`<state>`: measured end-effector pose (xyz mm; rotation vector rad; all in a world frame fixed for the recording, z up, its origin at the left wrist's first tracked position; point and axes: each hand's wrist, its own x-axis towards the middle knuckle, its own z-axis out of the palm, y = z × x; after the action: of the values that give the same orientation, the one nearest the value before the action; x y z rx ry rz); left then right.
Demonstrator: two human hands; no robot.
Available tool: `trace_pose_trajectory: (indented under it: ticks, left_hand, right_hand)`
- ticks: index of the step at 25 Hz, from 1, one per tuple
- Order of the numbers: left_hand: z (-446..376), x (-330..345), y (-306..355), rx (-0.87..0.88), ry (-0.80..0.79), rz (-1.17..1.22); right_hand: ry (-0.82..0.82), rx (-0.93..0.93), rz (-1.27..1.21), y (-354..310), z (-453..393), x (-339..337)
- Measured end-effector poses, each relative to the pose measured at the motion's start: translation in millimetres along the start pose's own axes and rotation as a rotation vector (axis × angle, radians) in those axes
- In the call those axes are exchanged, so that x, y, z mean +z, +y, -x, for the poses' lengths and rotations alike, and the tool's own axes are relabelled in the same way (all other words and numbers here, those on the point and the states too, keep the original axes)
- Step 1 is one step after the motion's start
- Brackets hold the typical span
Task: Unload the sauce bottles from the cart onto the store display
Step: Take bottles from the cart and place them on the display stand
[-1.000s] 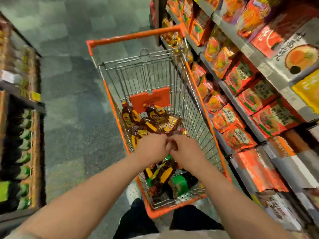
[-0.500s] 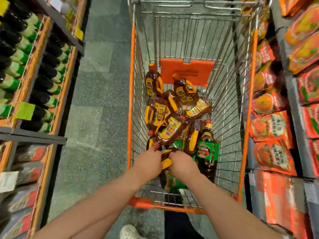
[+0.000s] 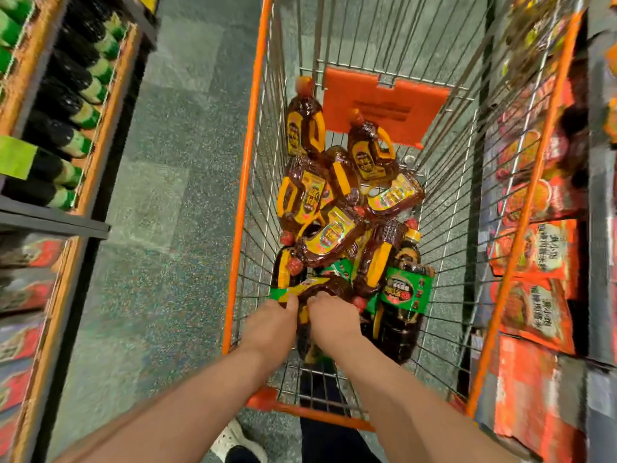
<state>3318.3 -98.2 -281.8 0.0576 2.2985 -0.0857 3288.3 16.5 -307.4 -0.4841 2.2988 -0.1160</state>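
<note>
Bottles fill the near half of the orange wire cart (image 3: 245,182) in the head view, the only view there is: dark sauce bottles (image 3: 329,235) with yellow labels and moulded yellow handles, heaped on their sides and across one another, red caps pointing every way. Two more of them (image 3: 304,128) lean near the orange flap (image 3: 384,105) at the far end. A larger dark bottle with a green label (image 3: 405,292) lies at the near right of the heap.

Both hands are down in the near end of the basket, side by side and almost touching. The left hand (image 3: 268,325) has its fingers curled down onto a bottle with a green and yellow band (image 3: 293,289) at the near left; the right hand (image 3: 334,320) curls over a dark bottle neck (image 3: 334,285) just beside it. Fingertips are hidden under the knuckles, so I cannot tell how firm either hold is, or whether both hands share one bottle.

Handling, as a judgement: full of liquid, these should be heavy for their size, with stiff plastic walls and glossy shrink film that looks slippery (the sheen on the labels suggests it). The yellow loop handle is the sure place to hold, with the neck below the cap second best. Because the heap interlocks, lifting one may drag or roll its neighbours, so the topmost free bottle is the one to take.

Shelves (image 3: 70,105) on the left hold rows of dark bottles with green labels; the right-hand shelves (image 3: 534,248) hold orange packets.
</note>
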Motion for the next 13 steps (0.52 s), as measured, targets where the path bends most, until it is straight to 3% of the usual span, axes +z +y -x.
trace_pose_trajectory:
  ticks: [4,7,13]
  left_hand:
    - [22.0,-33.5,-4.8,0.075,0.075,-0.029]
    - [55.3,-78.1,-24.3,0.151,0.126,0.101]
    - [168.2,-155.9,-70.7,0.207,0.455,0.207]
  right_hand:
    - [0.054,0.035,-0.058,10.9,17.8,-35.8]
    - [0.138,0.013,-0.039,10.1,48.3,-78.4]
    - [0.341,-0.143,0.159,-46.5,125.7,-178.9]
